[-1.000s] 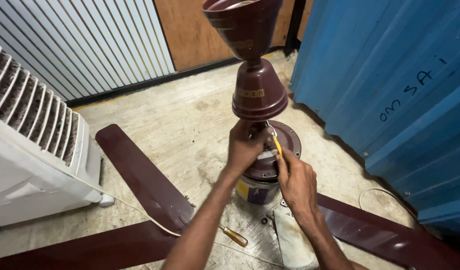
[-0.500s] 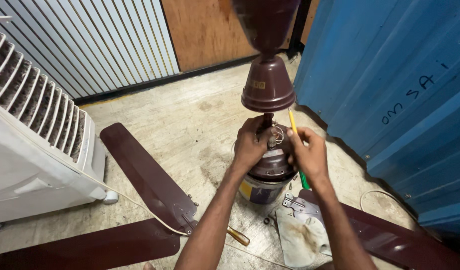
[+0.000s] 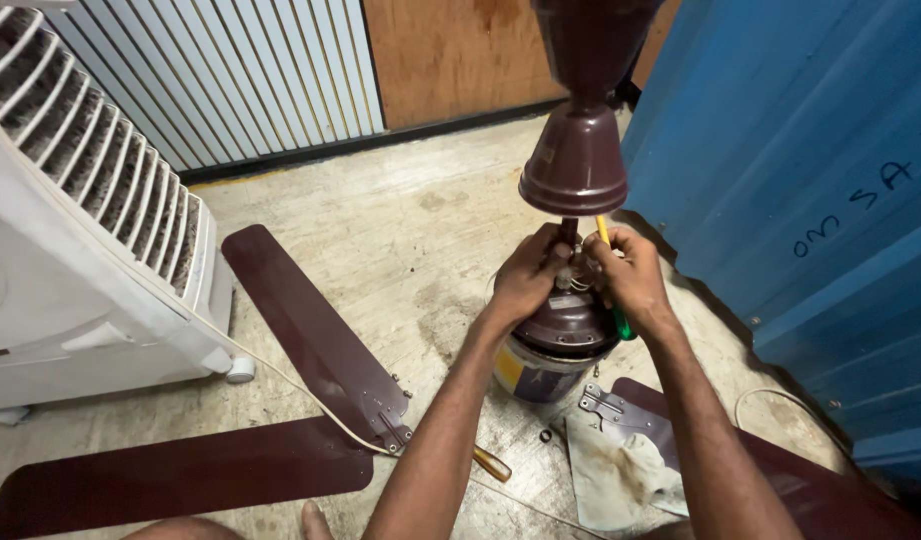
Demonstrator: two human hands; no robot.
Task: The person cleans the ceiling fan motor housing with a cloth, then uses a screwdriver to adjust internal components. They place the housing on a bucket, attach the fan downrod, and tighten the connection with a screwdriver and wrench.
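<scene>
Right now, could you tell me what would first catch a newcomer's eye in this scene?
At centre, the left hand and right hand grip the top of a maroon fan motor that sits on a paint can, with the right hand also holding a yellow and green screwdriver. Detached fan blades lie on the concrete floor, and a white air cooler stands at left.

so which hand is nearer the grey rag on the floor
Right. The right hand, gripping a green-handled screwdriver, is almost directly above the crumpled grey rag; the left hand sits further over, on the fan motor's other side.
</scene>
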